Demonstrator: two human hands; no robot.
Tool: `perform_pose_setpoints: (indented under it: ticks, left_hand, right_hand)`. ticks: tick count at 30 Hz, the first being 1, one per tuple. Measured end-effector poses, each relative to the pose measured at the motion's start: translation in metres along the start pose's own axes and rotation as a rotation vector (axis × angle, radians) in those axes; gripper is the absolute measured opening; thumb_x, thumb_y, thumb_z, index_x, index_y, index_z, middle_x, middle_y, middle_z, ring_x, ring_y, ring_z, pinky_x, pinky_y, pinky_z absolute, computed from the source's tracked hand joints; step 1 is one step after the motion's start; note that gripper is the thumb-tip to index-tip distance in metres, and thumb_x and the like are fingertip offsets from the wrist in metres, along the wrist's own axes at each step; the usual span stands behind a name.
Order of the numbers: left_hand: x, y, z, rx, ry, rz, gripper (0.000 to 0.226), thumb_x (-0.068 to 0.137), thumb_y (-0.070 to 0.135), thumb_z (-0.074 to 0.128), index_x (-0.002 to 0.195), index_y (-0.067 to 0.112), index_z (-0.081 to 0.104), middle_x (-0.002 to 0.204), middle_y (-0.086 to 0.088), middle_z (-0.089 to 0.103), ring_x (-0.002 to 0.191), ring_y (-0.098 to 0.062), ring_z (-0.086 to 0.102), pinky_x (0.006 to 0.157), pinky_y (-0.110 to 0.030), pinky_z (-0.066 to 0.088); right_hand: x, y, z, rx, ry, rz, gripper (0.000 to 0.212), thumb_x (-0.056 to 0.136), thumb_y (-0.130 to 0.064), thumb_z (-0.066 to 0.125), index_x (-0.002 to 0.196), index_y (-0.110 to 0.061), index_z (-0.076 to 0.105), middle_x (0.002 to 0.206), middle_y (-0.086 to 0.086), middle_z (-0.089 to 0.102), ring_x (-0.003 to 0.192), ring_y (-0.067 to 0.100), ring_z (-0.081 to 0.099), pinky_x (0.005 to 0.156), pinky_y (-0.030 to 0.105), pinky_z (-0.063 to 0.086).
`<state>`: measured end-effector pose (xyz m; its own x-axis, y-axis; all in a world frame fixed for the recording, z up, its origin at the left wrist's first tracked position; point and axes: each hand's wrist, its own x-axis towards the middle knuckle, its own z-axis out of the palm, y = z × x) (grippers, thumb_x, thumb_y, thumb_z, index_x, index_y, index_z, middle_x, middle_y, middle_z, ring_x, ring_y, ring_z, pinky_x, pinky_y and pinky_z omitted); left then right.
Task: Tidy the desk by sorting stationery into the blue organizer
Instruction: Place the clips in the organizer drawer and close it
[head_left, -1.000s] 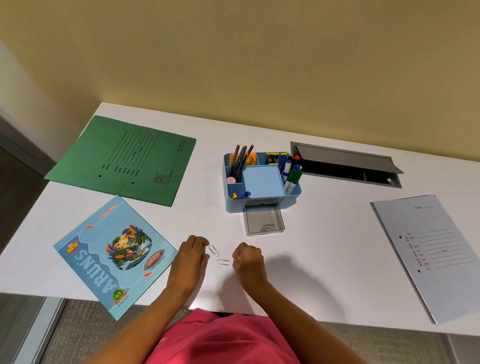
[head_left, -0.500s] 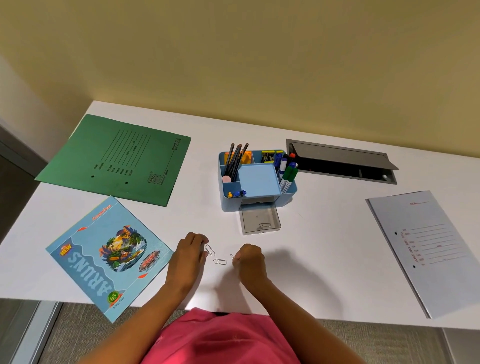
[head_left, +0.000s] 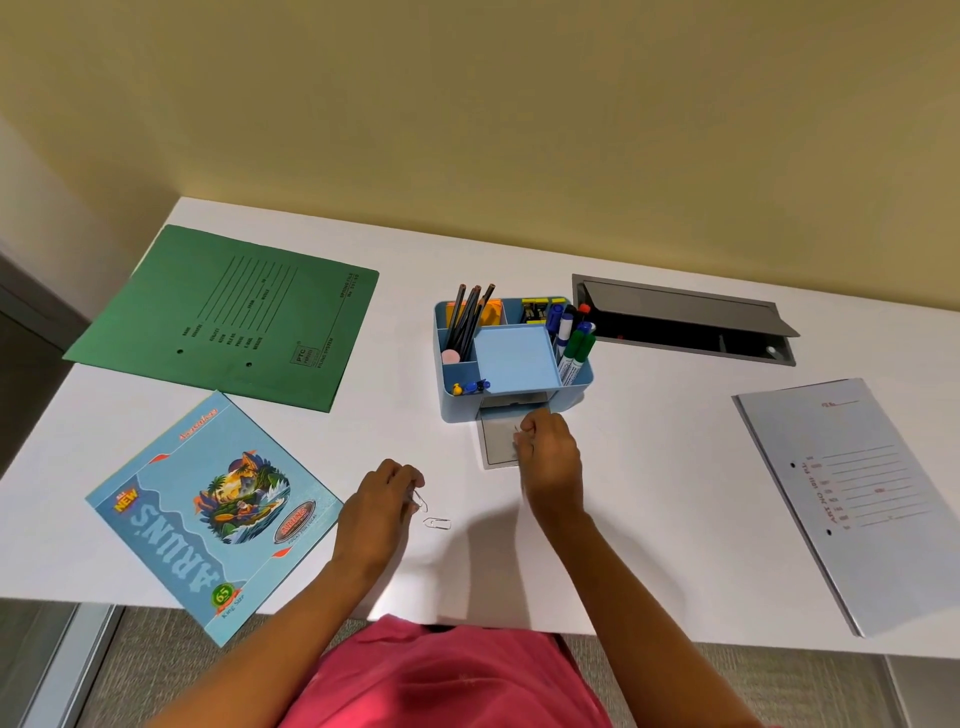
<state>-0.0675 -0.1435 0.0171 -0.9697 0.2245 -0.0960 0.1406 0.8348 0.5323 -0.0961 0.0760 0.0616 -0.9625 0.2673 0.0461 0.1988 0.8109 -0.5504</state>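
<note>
Your left hand (head_left: 382, 501) sits low on the desk (head_left: 649, 499), palm down. Its fingers are curled and the tips pinch a paper clip (head_left: 418, 502) against the surface. The left forearm is bare and enters from the lower left. Your right hand (head_left: 550, 460) sits further forward, well apart from the left, knuckles up. Its fingers are bunched tight on a second clip (head_left: 516, 430), which shows only faintly at the tips. The right forearm is bare and extended, with the wrist straight.

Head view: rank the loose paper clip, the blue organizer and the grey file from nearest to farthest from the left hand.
1. Loose paper clip, on the desk just right of the left hand.
2. Blue organizer, farther back, at centre.
3. Grey file, at the far right edge.
</note>
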Motion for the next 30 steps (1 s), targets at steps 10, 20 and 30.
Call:
perform_pose_setpoints:
  ticks: [10, 20, 30]
  left_hand:
    - [0.003, -0.002, 0.001, 0.024, -0.005, -0.012, 0.028, 0.078, 0.009, 0.067, 0.099, 0.026, 0.06, 0.1, 0.007, 0.058, 0.084, -0.018, 0.06, 0.052, -0.033, 0.051]
    - [0.003, -0.004, 0.005, -0.017, -0.022, -0.021, 0.024, 0.081, 0.006, 0.062, 0.098, 0.023, 0.06, 0.099, 0.004, 0.057, 0.082, -0.017, 0.061, 0.054, -0.033, 0.052]
    - [0.003, -0.004, 0.003, -0.046, -0.018, -0.033, 0.015, 0.079, 0.008, 0.063, 0.08, 0.022, 0.056, 0.084, 0.005, 0.051, 0.068, -0.018, 0.054, 0.049, -0.034, 0.047]
  right_hand:
    - [-0.067, -0.019, 0.04, -0.127, -0.273, -0.342, 0.012, 0.079, -0.01, 0.07, 0.086, -0.013, 0.06, 0.088, 0.004, 0.058, 0.082, 0.022, 0.059, 0.063, 0.03, 0.047]
    - [-0.077, -0.02, 0.054, -0.168, -0.455, -0.257, 0.008, 0.089, -0.008, 0.054, 0.093, -0.007, 0.06, 0.102, 0.01, 0.055, 0.098, 0.024, 0.055, 0.071, 0.032, 0.044]
    - [-0.037, -0.014, 0.008, 0.026, -0.053, -0.204, 0.016, 0.079, 0.006, 0.062, 0.073, -0.008, 0.059, 0.08, 0.008, 0.055, 0.07, 0.02, 0.056, 0.062, 0.029, 0.044]
